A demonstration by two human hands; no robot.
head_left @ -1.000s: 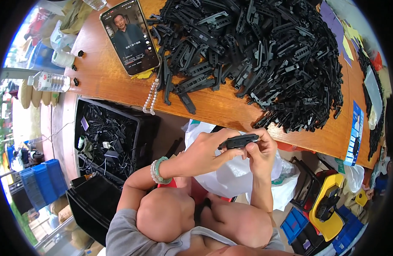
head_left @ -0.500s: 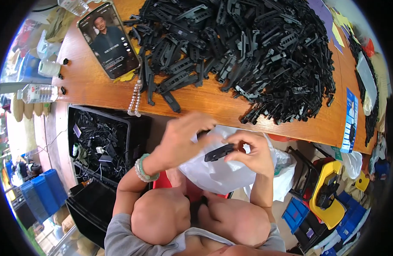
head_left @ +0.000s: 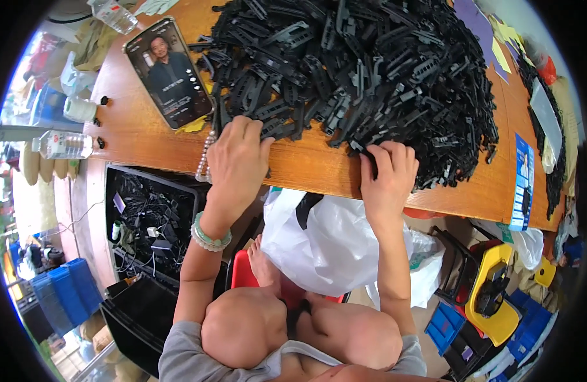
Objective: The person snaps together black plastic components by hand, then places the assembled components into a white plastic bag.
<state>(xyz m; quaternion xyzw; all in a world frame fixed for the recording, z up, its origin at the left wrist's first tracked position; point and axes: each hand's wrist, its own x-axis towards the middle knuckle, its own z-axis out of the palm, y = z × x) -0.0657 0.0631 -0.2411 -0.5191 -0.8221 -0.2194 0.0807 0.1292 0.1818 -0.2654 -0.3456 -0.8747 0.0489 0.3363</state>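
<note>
A big heap of black plastic clip-like parts (head_left: 344, 70) covers the middle of the wooden table. My left hand (head_left: 236, 159), with a pale bead bracelet on its wrist, is curled over a loose black part (head_left: 268, 172) at the heap's near left. Only an end of that part shows under the palm. At the heap's near edge, my right hand (head_left: 392, 175) has its thumb and bent fingers closed round small black parts; its fingertips are partly hidden. Below the table edge a white plastic bag (head_left: 331, 245) hangs over my lap, with a black piece (head_left: 307, 209) at its mouth.
A phone (head_left: 169, 73) playing a video rests at the table's left, beside a string of beads (head_left: 204, 156). Clear bottles (head_left: 63, 145) and a thread spool (head_left: 80, 109) stand farther left. A black crate (head_left: 194, 223) sits below; a yellow chair (head_left: 497, 293) is at right.
Both hands have moved forward from above the bag to the table. The assembled-looking black piece my right hand held is gone from it; a black piece now shows at the bag's mouth.
</note>
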